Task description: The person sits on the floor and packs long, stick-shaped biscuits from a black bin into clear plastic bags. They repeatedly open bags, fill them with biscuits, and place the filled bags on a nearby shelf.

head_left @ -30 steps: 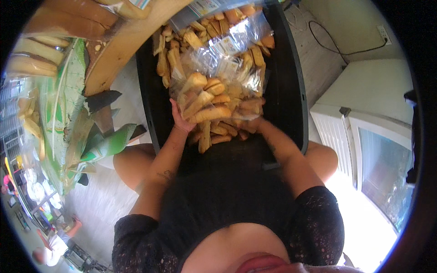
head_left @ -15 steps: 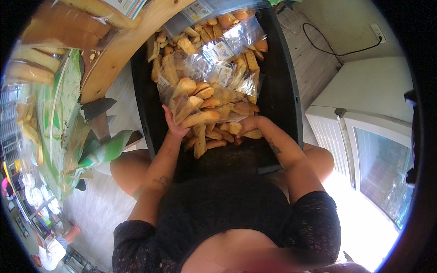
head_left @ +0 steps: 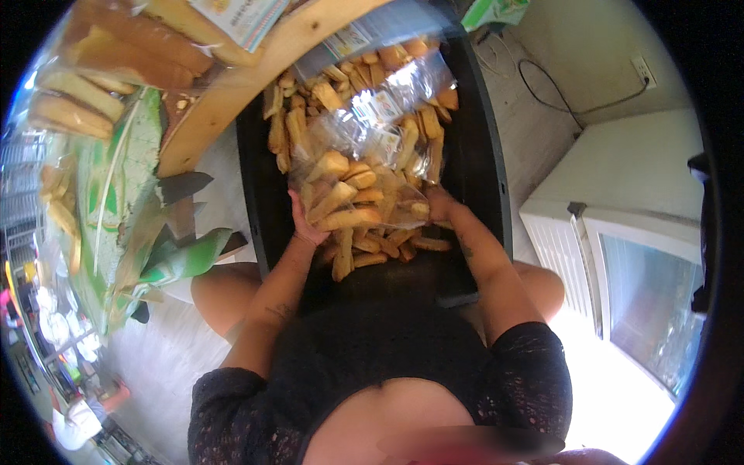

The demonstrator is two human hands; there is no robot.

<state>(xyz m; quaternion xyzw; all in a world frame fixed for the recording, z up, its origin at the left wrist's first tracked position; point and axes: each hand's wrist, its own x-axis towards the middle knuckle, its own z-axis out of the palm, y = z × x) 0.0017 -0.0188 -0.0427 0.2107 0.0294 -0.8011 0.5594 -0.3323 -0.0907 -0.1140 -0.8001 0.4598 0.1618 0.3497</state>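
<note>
A clear plastic bag (head_left: pixel 380 177) of toasted bread pieces lies tilted over more loose bread in a long black tray between my legs. My left hand (head_left: pixel 309 226) grips the bag's lower left side, thumb along its edge and fingers underneath. At the opposite side, my right hand (head_left: pixel 442 206) is against the bag's right end; its fingers are hidden and blurred. Loose golden bread sticks (head_left: pixel 370 258) spread below the bag. Farther up the tray lie shiny clear bags with printed labels (head_left: pixel 377 107), on top of the bread.
The black tray's wall (head_left: pixel 487 139) rises on the right. A curved wooden edge (head_left: pixel 225 101) and bagged loaves (head_left: pixel 128 50) stand at upper left, above green-and-white plastic wrapping (head_left: pixel 182 260). A white door-like panel with glass (head_left: pixel 647 279) stands at right, below a black cable (head_left: pixel 542 97). Another person (head_left: pixel 76 422) is at lower left.
My right hand has moved right and slightly up, from among the loose bread to the bag's right end. My left hand keeps its hold. The whole view has shifted slightly.
</note>
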